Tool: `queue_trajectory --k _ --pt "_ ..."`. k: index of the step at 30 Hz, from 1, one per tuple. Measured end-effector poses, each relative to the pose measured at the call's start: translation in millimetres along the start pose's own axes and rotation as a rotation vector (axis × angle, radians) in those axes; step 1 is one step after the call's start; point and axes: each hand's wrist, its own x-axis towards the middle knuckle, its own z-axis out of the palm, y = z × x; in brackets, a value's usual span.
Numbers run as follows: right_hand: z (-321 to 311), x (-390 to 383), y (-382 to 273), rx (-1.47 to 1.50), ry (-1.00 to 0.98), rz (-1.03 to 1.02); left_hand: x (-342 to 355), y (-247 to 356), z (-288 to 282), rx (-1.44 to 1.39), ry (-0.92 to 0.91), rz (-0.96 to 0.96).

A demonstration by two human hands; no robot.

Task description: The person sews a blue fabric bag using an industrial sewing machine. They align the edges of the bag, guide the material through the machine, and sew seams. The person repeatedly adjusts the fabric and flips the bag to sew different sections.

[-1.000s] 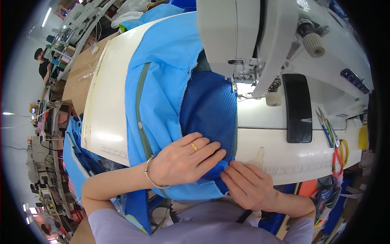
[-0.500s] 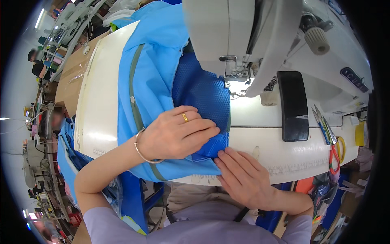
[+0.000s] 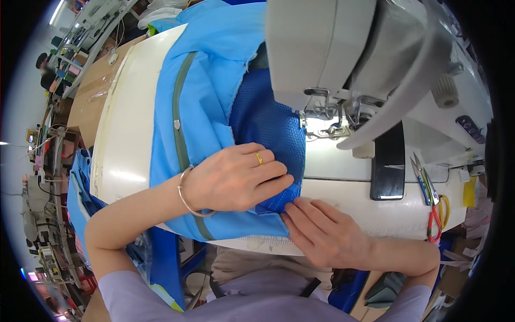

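Light blue fabric (image 3: 206,86) with a grey-green zipper (image 3: 178,96) lies over the left of the sewing table. A dark blue textured fabric piece (image 3: 263,104) rests on it, its right edge at the presser foot (image 3: 303,120) of the sewing machine (image 3: 316,48). With curled fingers, my left hand (image 3: 238,180) grips and presses the dark blue piece below the foot. My right hand (image 3: 327,234) is closed on the near right corner, where both fabrics meet; its thumb is hidden. The fabric's underside cannot be seen.
Right of the needle area lies a black rectangular object (image 3: 388,166). Scissors with red and yellow handles (image 3: 432,198) lie at the table's right. Cardboard (image 3: 94,96) borders the white table (image 3: 126,155) on the left. Another person (image 3: 48,75) is far off at upper left.
The whole view has shifted slightly, with the machine head appearing further right and lower. Both hands keep nearly the same hold on the fabric.
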Motion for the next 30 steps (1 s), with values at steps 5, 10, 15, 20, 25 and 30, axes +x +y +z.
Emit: queue_trajectory --k 5,10,15,20,25,30 --pt "8.2 7.8 19.9 -0.027 0.044 -0.050 7.2 -22.3 -0.4 0.054 -0.037 0.054" --pt "17.5 16.9 31.8 -0.059 0.092 -0.006 15.4 -41.2 1.5 0.132 -0.032 0.076" --pt "22.2 13.9 31.3 0.002 0.127 0.044 28.1 -23.7 -16.6 0.144 -0.135 -0.104" --pt "24.1 12.2 30.6 0.017 0.149 0.057 34.1 -17.8 -21.1 0.154 -0.231 -0.210" --pt "26.4 11.0 30.5 0.017 0.169 0.058 42.6 -28.5 -20.6 0.079 -0.316 -0.286" --pt "23.9 11.2 30.7 0.025 0.177 0.056 47.5 -41.4 -32.3 -0.230 -0.368 -0.449"
